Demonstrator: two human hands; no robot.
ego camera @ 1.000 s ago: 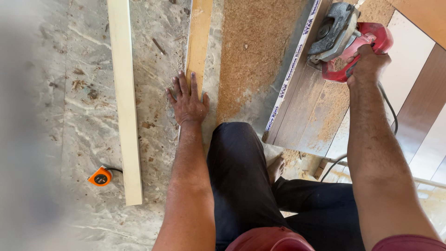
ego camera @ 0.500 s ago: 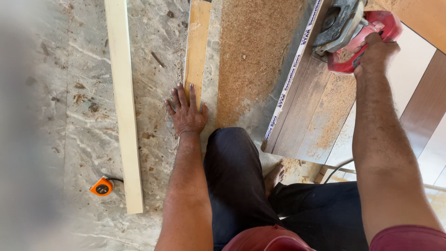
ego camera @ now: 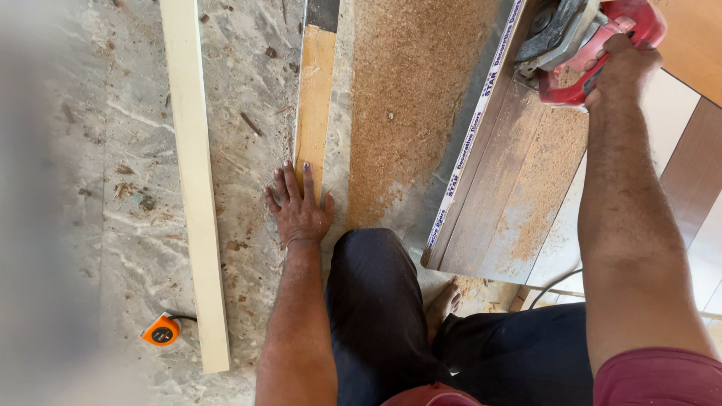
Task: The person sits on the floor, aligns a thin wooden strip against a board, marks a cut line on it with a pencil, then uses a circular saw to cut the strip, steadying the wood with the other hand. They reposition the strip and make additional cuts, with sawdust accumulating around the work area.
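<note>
The left hand [ego camera: 298, 207] presses flat, fingers spread, on the narrow tan wooden strip [ego camera: 315, 98] while the right hand [ego camera: 623, 71], at two o'clock, grips the red circular saw [ego camera: 583, 41], best kept steady.

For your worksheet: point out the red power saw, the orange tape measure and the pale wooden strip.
Red power saw [ego camera: 602, 56], head view, red body.
Orange tape measure [ego camera: 161, 330], head view, case middle.
Pale wooden strip [ego camera: 194, 173], head view, mid-length.

Bright, even daylight fills the scene with soft, faint shadows. The left edge is smeared into a grey blur; the centre is sharp, without glare.
</note>
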